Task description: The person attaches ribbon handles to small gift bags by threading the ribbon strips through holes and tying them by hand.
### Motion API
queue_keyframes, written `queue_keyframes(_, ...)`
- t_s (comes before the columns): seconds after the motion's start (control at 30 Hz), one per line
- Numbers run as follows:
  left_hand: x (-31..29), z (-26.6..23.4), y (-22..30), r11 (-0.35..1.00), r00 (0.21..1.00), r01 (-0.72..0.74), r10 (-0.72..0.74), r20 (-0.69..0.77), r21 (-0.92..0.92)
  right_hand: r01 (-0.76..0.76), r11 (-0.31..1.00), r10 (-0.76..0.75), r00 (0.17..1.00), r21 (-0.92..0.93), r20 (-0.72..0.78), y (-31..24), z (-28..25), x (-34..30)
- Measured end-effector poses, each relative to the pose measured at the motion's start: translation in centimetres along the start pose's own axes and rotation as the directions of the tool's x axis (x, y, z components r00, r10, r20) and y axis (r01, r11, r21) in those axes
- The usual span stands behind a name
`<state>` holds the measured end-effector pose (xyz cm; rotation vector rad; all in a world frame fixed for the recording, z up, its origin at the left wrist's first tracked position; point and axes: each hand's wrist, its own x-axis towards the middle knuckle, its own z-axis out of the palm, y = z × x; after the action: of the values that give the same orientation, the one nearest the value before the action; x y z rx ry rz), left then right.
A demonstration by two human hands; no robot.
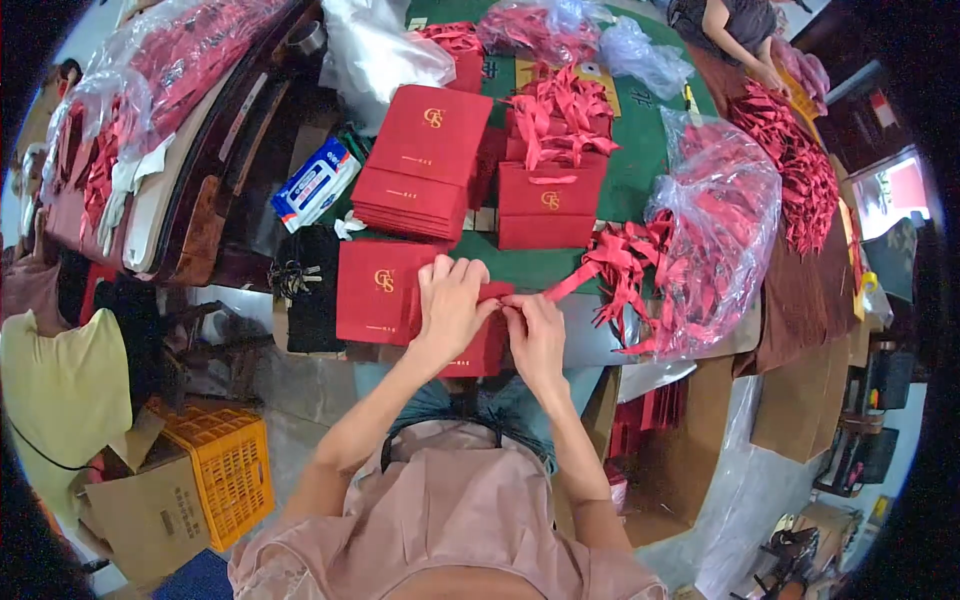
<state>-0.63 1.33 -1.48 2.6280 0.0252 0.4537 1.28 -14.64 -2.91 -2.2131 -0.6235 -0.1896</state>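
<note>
Both hands meet at the top of a red paper gift bag (479, 350) at the table's near edge. My left hand (452, 303) lies over the bag with its fingers curled and its thumb pinching the bag's upper part. My right hand (537, 338) pinches a red ribbon (572, 283) beside it; the exact spot between the fingertips is hidden. Another flat red bag (375, 290) with a gold emblem lies just left of my left hand. Loose red ribbons (625, 262) are bunched to the right of my right hand.
Ahead stand a stack of flat red bags (425, 135) and bags with ribbons attached (550, 215). A clear plastic sack of ribbons (725, 235) is at right, a wipes pack (315, 185) at left. Below are an orange crate (225, 450) and a carton (680, 470). Another person (725, 35) sits far right.
</note>
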Motion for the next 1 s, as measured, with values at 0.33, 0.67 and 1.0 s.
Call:
queue_keyframes(0.33,0.6,-2.0,-1.2,0.991,0.94,-0.039,0.078,0.331,-0.125,-0.048,0.996,0.047,0.999,0.078,0.013,-0.2,-0.2,0.1)
queue_keyframes(0.67,1.4,1.5,-0.3,0.779,0.919,0.351,-0.181,0.349,-0.519,-0.046,0.997,0.043,0.998,-0.066,-0.042,0.1,-2.9,1.2)
queue_keyframes(1.0,0.7,1.6,1.0,0.928,0.977,0.151,-0.087,0.194,-0.34,-0.217,0.975,0.217,0.976,0.051,0.014,0.7,-1.9,1.2)
